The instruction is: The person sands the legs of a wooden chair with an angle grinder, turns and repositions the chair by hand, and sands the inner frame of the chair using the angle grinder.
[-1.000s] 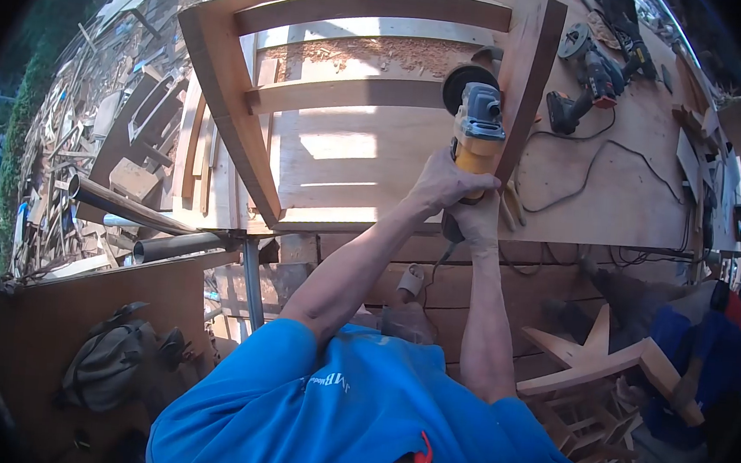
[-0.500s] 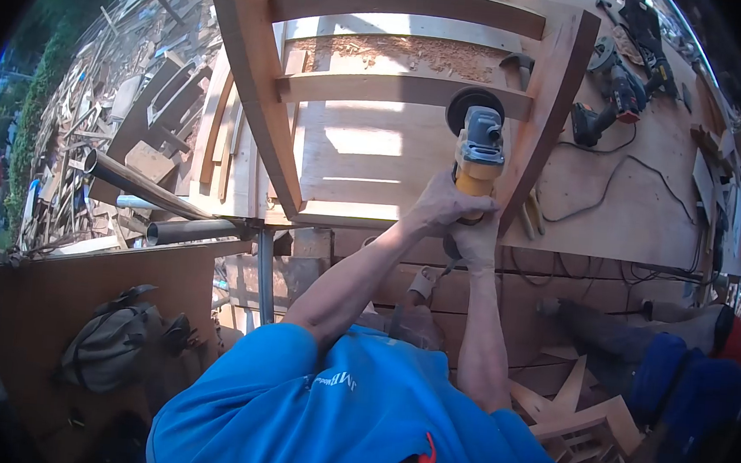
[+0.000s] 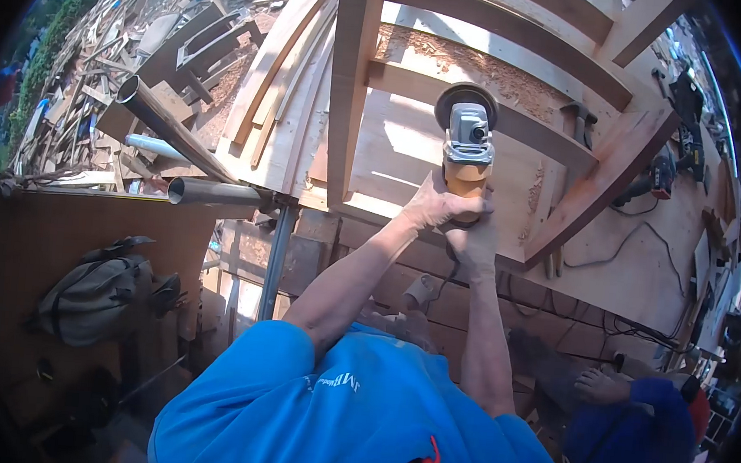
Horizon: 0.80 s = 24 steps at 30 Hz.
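1. The left hand (image 3: 433, 205) has its grip closed around the yellow body of an angle grinder (image 3: 469, 156), thumb laid across the top.
2. The right hand (image 3: 472, 240) grips the rear end of the same tool, just beside the left hand – both arms are stretched forward from a blue shirt (image 3: 357, 405).
3. The grinder points away from the person, its dark round disc (image 3: 469, 93) at the far end, over the near rung (image 3: 526, 131) of a wooden frame (image 3: 347, 82); whether disc and wood touch, I cannot tell.
4. The frame rests on a plywood counter (image 3: 614, 285), its two long side pieces standing either side of the grinder.
5. Beyond the near rung, wood shavings (image 3: 454, 57) are strewn; a hammer (image 3: 579, 117) lies near the frame's right side piece.
6. To the right of the frame sit a power tool (image 3: 660, 178) and a looping cable (image 3: 626, 245).
7. Left of the frame lie wooden strips (image 3: 282, 77), then metal pipes (image 3: 170, 127) – with scattered scrap wood (image 3: 95, 79) farther out.
8. A grey bag (image 3: 97, 297) is at lower left; another person's hand (image 3: 602, 386) and blue sleeve (image 3: 648, 410) show at lower right.
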Tool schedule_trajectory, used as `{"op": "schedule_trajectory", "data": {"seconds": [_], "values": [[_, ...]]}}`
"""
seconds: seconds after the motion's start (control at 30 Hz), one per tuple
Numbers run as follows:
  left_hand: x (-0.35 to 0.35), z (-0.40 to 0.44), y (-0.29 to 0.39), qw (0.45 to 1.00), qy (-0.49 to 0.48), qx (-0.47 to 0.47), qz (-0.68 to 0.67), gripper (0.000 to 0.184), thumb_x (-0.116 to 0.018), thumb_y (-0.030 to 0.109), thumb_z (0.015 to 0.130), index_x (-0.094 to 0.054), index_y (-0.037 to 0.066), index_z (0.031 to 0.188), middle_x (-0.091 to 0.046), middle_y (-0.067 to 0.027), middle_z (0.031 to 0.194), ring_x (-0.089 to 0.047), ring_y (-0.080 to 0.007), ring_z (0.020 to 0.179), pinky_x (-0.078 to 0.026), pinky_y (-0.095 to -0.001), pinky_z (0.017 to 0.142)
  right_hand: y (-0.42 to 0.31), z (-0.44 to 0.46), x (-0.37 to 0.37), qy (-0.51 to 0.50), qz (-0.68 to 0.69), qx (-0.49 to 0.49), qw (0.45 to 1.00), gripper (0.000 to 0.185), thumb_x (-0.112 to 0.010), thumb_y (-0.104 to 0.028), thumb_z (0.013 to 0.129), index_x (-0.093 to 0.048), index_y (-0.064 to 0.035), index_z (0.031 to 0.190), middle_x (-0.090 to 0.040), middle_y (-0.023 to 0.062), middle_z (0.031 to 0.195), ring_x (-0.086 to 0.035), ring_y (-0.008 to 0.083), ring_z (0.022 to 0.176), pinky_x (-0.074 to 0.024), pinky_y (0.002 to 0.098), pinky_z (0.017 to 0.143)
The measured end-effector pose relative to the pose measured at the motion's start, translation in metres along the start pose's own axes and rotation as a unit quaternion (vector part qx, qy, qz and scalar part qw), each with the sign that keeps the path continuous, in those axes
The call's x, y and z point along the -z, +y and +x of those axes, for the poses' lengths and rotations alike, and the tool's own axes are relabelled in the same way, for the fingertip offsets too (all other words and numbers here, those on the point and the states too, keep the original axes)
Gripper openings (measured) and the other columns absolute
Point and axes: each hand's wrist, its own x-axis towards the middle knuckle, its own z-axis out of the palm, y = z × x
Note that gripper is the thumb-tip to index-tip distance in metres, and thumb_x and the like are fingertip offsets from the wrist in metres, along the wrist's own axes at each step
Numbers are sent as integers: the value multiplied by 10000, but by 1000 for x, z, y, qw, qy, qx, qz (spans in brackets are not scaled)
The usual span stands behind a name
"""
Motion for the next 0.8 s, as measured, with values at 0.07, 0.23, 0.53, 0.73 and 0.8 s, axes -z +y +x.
{"op": "schedule_trajectory", "data": {"seconds": [0.07, 0.23, 0.53, 0.73, 0.8], "values": [[13, -3, 4, 1000, 14, -2, -18, 473, -901, 217, 706, -728, 24, 1102, -748, -74, 1059, -715, -153, 943, -581, -316, 886, -7, 8, -10, -27, 19, 34, 999, 770, -848, -72, 707, -471, -59, 1379, -686, 113, 1192, -704, 242, 1062, -562, 375, 911], [38, -13, 26, 996, 33, 2, -83, 476, -901, 214, 718, -720, 22, 1114, -736, -65, 1045, -710, -157, 958, -585, -313, 865, -41, 21, -36, -44, 99, 14, 994, 786, -861, -125, 727, -467, -59, 1404, -709, 144, 1151, -726, 282, 1061, -571, 344, 918], [49, -9, 41, 992, 20, -6, -126, 448, -874, 215, 733, -714, 12, 1098, -724, -78, 1047, -706, -157, 934, -582, -307, 851, -63, 33, -41, -33, 60, 0, 998, 794, -867, -138, 729, -466, -55, 1409, -730, 150, 1152, -733, 276, 1072, -572, 359, 930], [-1, 5, 17, 1000, 11, -5, 1, 462, -897, 254, 725, -724, 40, 1096, -740, -53, 1036, -704, -150, 955, -567, -319, 884, -29, 15, 10, -51, 13, -17, 998, 778, -884, -123, 728, -473, -36, 1382, -669, 105, 1231, -674, 218, 1133, -550, 366, 953], [-15, 10, 11, 1000, -6, -10, 22, 477, -907, 267, 713, -730, 45, 1096, -743, -49, 1034, -710, -157, 934, -568, -325, 885, -30, 7, 23, -33, 12, -44, 998, 787, -894, -141, 721, -476, -42, 1380, -671, 106, 1230, -676, 218, 1128, -551, 371, 948]]}}
